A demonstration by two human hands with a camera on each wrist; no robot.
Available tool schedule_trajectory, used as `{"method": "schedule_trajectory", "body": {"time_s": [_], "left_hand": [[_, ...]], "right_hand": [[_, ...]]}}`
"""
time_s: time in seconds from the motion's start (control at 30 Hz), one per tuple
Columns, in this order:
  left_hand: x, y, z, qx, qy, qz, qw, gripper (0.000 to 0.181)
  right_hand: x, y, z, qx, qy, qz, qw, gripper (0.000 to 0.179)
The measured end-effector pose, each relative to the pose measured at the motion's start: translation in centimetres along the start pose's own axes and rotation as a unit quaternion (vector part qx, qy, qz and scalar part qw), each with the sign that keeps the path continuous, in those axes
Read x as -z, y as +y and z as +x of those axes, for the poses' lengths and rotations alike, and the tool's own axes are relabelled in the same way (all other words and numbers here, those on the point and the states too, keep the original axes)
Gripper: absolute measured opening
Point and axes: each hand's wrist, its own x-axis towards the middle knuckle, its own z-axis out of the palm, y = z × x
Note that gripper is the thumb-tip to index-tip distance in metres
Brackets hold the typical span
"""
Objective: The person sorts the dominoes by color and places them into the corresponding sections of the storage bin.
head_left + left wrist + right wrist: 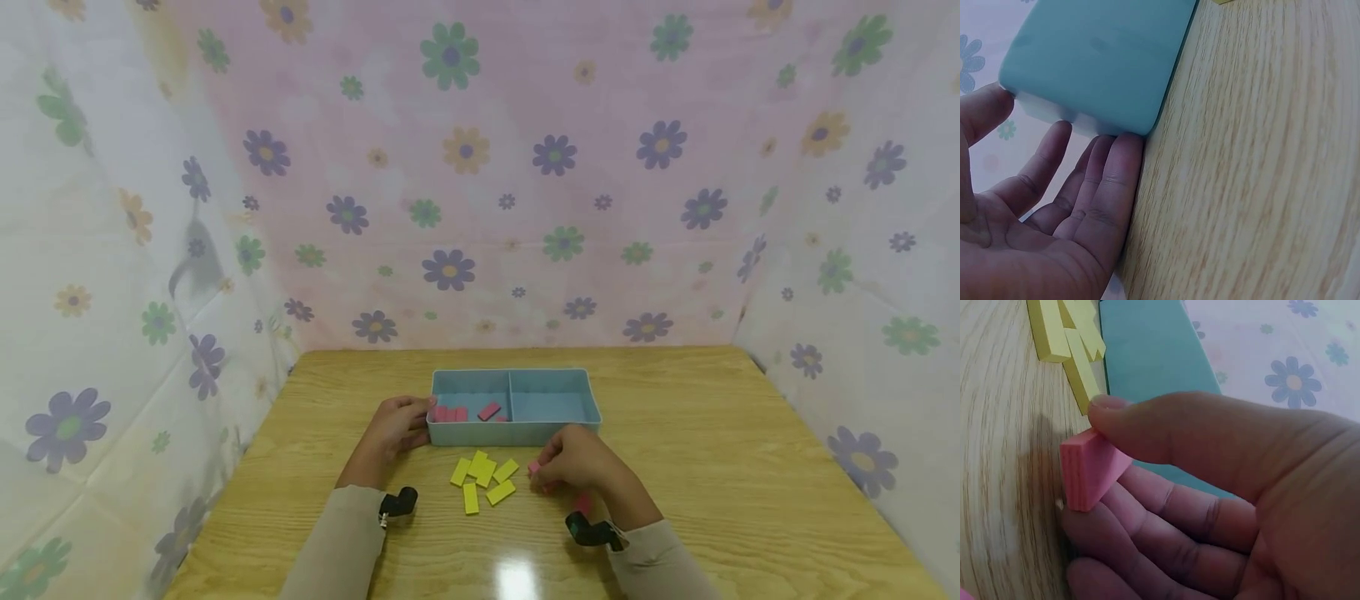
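Observation:
My right hand (581,458) pinches a pink rectangular block (1094,467) between thumb and fingers, low over the table in front of the box. In the right wrist view one face and a narrow end of the block show. My left hand (393,425) touches the left end of a blue two-compartment box (480,435), its fingertips against the end wall and its thumb at the rim. Several pink blocks (489,411) lie in the box's left compartment. Another pink block (582,502) lies near my right wrist, partly hidden.
Several yellow blocks (500,492) lie loosely grouped on the wooden table (675,433), between my hands and in front of the box. The right compartment (555,396) shows only its bare floor. Flowered cloth (510,167) hangs behind the table and along both sides.

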Motion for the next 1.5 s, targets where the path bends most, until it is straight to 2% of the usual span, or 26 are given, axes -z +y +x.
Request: {"method": "schedule_trajectory", "body": {"time_s": [0.23, 0.47, 0.73, 1.03, 1.17, 1.3, 1.5], "left_hand": [[0.1, -0.1, 0.0, -0.007, 0.004, 0.003, 1.0, 0.047], [0.2, -0.4, -0.2, -0.005, 0.002, 0.005, 1.0, 0.048], [0.1, -0.2, -0.3, -0.008, -0.006, 0.013, 0.9999, 0.046], [0.0, -0.1, 0.0, -0.004, -0.006, 0.008, 0.9999, 0.049], [-0.1, -0.2, 0.0, -0.006, -0.008, 0.012, 0.9999, 0.047], [-0.2, -0.2, 0.0, -0.008, -0.007, 0.01, 0.9999, 0.046], [-0.2, -0.1, -0.1, -0.009, 0.0, 0.012, 0.9999, 0.047]], "right_hand": [[0.2, -0.3, 0.0, 0.01, -0.009, 0.004, 0.9999, 0.015], [0.3, -0.3, 0.0, 0.009, 0.0, 0.008, 0.9999, 0.017], [0.1, -0.4, 0.1, 0.008, 0.001, 0.03, 0.9995, 0.02], [0.7, -1.6, 0.2, 0.018, 0.009, 0.061, 0.9979, 0.016], [0.9, -2.0, 0.2, 0.006, 0.019, 0.082, 0.9964, 0.012], [1.1, -2.5, 0.3, -0.008, 0.034, 0.105, 0.9939, 0.016], [1.5, -3.2, 0.7, -0.025, 0.061, 0.09, 0.9938, 0.019]]}}
